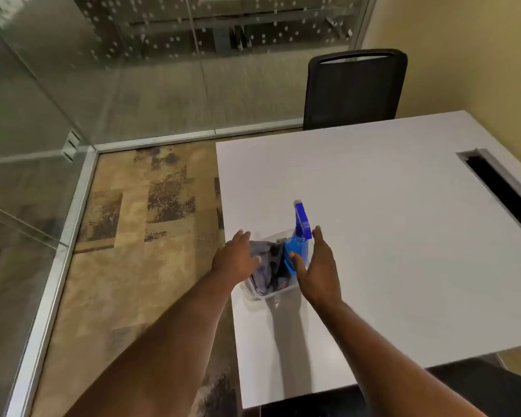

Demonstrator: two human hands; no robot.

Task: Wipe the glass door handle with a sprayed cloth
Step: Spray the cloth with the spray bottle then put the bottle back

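Note:
A small clear plastic bin (263, 294) stands near the left edge of a white table (388, 236). Inside it lie a grey cloth (265, 257) and a blue spray bottle (297, 242) with its nozzle pointing up. My left hand (233, 258) hovers over the bin's left side, fingers relaxed, close to the cloth. To the right of the bottle is my right hand (318, 267), fingers straight and palm facing the bottle; I cannot tell whether it touches it. No door handle is in view.
Glass walls (163, 70) with metal frames run along the left and the back. Patterned carpet (139, 236) lies between glass and table. A black chair (354, 88) stands behind the table. A cable slot (500, 188) cuts the tabletop at right.

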